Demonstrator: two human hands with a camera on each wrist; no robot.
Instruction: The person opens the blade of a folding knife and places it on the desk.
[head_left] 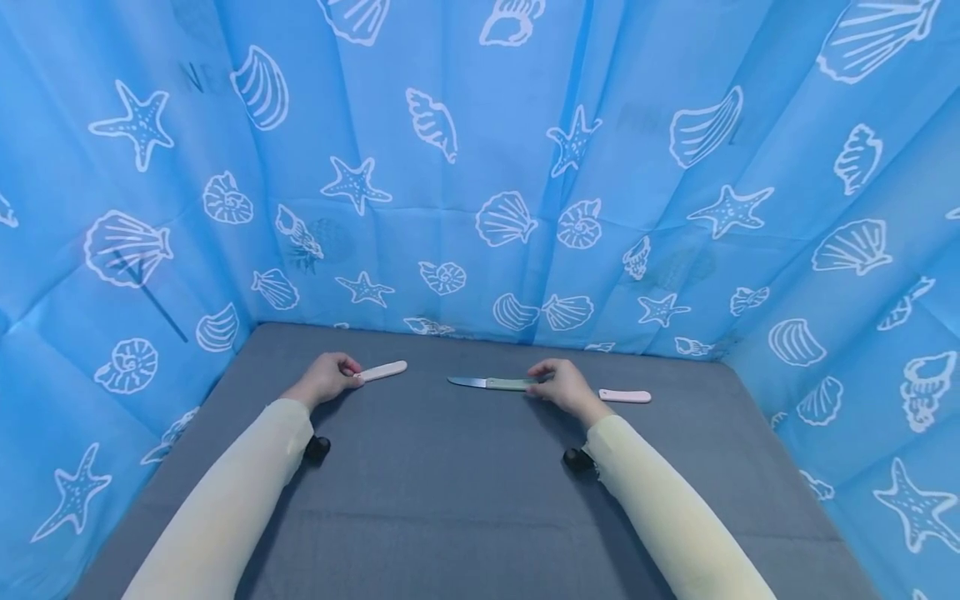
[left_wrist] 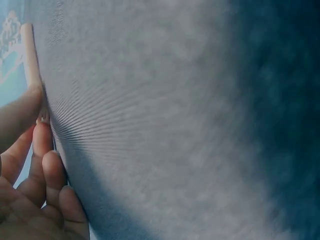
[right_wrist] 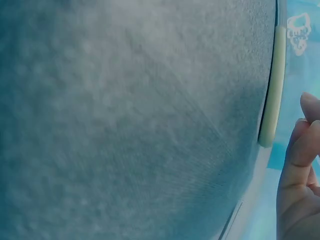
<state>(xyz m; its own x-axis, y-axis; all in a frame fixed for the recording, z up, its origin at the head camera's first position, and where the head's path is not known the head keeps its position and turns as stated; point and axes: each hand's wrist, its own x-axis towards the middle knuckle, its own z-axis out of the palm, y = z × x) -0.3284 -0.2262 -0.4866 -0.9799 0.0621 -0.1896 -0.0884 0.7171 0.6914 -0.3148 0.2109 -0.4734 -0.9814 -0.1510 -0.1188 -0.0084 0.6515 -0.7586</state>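
My left hand (head_left: 327,379) pinches the near end of a slim, pale pink knife handle (head_left: 384,371) between thumb and fingertips at the left of the table. No blade shows on it; its held end is partly covered by the fingers. Near the middle lies a knife with a pale green handle (head_left: 506,384), its bare blade (head_left: 467,382) pointing left. Over that handle's right end hovers my right hand (head_left: 564,387), fingers loosely bent. In the right wrist view, a gap separates these fingers (right_wrist: 300,150) from the green handle (right_wrist: 273,90).
A second pale pink handle (head_left: 626,397) lies right of my right hand, also without a visible blade. Grey cloth covers the table (head_left: 435,467). A blue curtain (head_left: 465,192) with white shell and starfish prints hangs along the back and both sides.
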